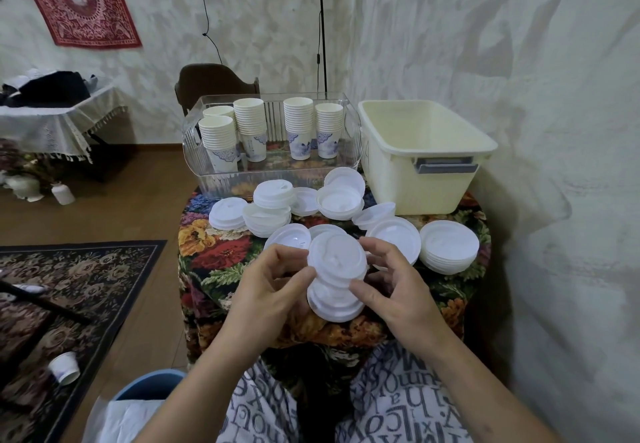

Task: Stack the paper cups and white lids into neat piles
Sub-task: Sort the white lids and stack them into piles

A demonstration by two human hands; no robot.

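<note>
Both hands, left hand point(273, 283) and right hand point(391, 279), clasp a short pile of white lids point(336, 279) between their fingers, above the floral tabletop point(214, 255). Beyond this pile: loose lids point(450, 245), then stacked paper cups point(249, 120) inside a clear bin point(277, 174).

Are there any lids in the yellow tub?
No, the tub looks empty inside; the lids lie on the table in front of it.

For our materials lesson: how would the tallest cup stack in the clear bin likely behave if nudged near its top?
The tall cup stack looks narrow-based, so it probably tips rather than slides. Thin paper suggests it is light. The clear bin wall would likely catch it.
</note>
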